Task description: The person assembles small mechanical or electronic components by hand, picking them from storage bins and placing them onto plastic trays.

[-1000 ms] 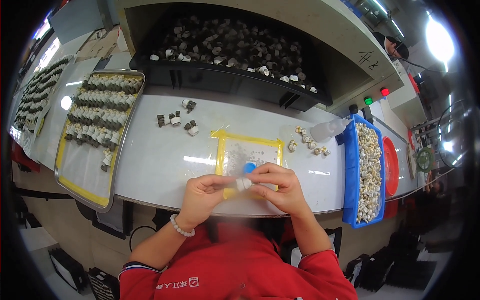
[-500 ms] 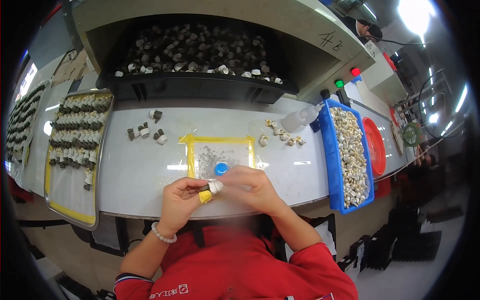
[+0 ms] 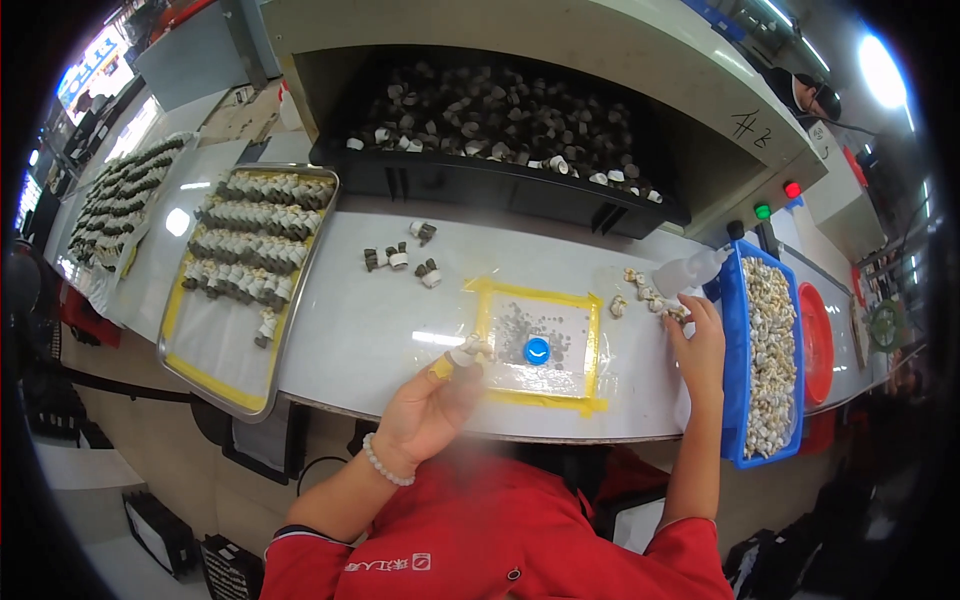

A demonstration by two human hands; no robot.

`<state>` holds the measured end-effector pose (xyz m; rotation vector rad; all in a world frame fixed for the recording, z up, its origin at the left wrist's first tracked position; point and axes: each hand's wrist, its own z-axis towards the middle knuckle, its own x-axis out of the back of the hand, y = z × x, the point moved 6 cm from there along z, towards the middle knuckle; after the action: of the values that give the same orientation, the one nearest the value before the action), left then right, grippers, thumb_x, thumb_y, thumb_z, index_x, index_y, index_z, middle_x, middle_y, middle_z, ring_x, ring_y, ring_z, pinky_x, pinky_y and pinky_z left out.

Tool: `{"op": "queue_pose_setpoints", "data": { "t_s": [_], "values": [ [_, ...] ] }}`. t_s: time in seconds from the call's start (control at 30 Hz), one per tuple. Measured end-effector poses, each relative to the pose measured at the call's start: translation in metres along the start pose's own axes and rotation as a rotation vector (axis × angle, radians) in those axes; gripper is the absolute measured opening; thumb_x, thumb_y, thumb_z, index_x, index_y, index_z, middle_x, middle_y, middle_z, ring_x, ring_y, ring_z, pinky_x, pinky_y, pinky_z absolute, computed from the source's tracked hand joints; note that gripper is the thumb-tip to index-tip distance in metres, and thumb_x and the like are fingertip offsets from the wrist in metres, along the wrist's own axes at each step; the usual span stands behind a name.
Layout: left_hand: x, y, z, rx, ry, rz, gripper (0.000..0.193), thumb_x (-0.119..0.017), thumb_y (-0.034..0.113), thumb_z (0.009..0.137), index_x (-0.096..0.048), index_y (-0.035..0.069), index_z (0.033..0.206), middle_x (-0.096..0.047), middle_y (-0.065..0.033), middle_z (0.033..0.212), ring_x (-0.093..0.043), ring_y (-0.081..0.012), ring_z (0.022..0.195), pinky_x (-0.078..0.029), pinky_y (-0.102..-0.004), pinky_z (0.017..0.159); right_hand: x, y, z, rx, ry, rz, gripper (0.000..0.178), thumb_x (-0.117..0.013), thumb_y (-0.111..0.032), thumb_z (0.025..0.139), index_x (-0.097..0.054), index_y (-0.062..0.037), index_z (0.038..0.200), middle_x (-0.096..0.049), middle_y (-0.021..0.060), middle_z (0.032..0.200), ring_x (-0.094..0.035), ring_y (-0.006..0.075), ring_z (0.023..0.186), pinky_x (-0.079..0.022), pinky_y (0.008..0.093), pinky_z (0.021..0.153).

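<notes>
My left hand, with a yellow cover on a fingertip and a bead bracelet at the wrist, pinches a small white figurine part. The hand is blurred, and its fingers partly hide the part. It is just left of a yellow-taped sheet with a blue round cap on it. Out to the right, my right hand has its fingertips closed on a small cream-coloured piece. Several similar cream pieces lie beside it on the table.
A blue bin full of cream pieces stands right, beside a red basin and a white squeeze bottle. Several dark-and-white parts lie left of centre. A metal tray holds rows of assembled pieces. A black bin sits at the back.
My right hand has moved away from my left, out to the loose cream pieces on the right. My left hand still holds the white part. The whole view has shifted.
</notes>
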<state>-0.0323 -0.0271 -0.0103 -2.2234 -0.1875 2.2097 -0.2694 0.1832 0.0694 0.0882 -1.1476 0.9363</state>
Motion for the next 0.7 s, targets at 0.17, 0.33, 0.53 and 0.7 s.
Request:
{"op": "queue_pose_setpoints", "data": {
  "t_s": [0.17, 0.33, 0.53, 0.7],
  "values": [
    [-0.010, 0.000, -0.002, -0.054, 0.046, -0.009, 0.035, -0.046, 0.012, 0.090, -0.041, -0.002, 0.121, -0.049, -0.0129, 0.115, -0.053, -0.0193, 0.102, -0.045, -0.0308, 0.091, -0.018, 0.001, -0.003, 0.036, -0.097, -0.055, 0.021, -0.061, 0.001, 0.071, -0.059, 0.0008, 0.092, -0.056, 0.0099, 0.079, -0.054, 0.0207, 0.068, -0.044, 0.0295, 0.064],
    [-0.007, 0.002, -0.005, -0.131, 0.334, 0.038, 0.026, -0.048, 0.014, 0.089, -0.049, 0.001, 0.112, -0.057, -0.0112, 0.092, -0.048, -0.0161, 0.078, -0.046, -0.0235, 0.070, -0.014, -0.014, -0.011, -0.104, -0.126, 0.139, 0.021, -0.059, 0.003, 0.070, -0.059, 0.0008, 0.091, -0.056, 0.0101, 0.081, -0.055, 0.0223, 0.069, -0.044, 0.0308, 0.063],
    [-0.006, -0.007, -0.007, -0.010, 0.200, 0.080, 0.028, -0.046, 0.021, 0.092, -0.047, 0.006, 0.116, -0.056, -0.0064, 0.101, -0.056, -0.0157, 0.089, -0.047, -0.0288, 0.078, -0.005, -0.037, -0.024, 0.084, -0.062, -0.037, 0.027, -0.058, 0.004, 0.068, -0.060, -0.0004, 0.095, -0.055, 0.0122, 0.094, -0.055, 0.0237, 0.082, -0.044, 0.0315, 0.071],
    [-0.006, -0.034, -0.003, 0.139, 0.230, 0.123, 0.029, -0.044, 0.022, 0.093, -0.046, 0.006, 0.117, -0.057, -0.0044, 0.102, -0.055, -0.0151, 0.086, -0.046, -0.0271, 0.074, -0.018, -0.091, -0.042, 0.128, -0.297, 0.557, 0.039, -0.063, 0.001, 0.066, -0.059, -0.0007, 0.105, -0.055, 0.0143, 0.107, -0.053, 0.0272, 0.099, -0.041, 0.0320, 0.086]
  ]
}}
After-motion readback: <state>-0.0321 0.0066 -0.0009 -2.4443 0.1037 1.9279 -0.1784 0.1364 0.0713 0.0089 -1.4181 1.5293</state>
